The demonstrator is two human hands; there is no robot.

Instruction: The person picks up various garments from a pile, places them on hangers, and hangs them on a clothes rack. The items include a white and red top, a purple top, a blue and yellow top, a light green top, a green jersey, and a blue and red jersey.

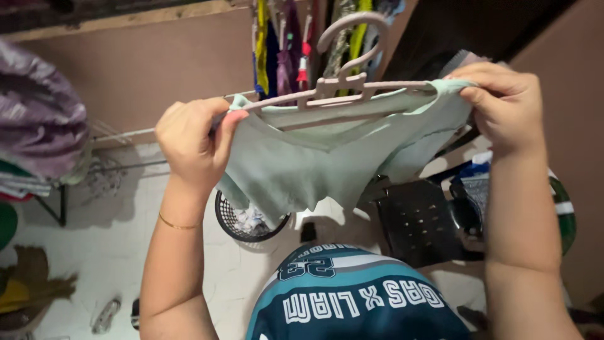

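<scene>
Both hands are pinching a pale green garment (314, 157) onto a pink hanger (346, 88) at upper centre, left hand (192, 141) and right hand (503, 104) closed on its shoulders (thin fabric), which is likely slipping off if either pinch loosens.

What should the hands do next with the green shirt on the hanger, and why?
Probably tug the right shoulder down a little. The pale green garment is draped over the pink hanger, with the left hand and the right hand each pinching a shoulder end. The cloth looks bunched at the right end, so smoothing it there should seat it evenly.
</scene>
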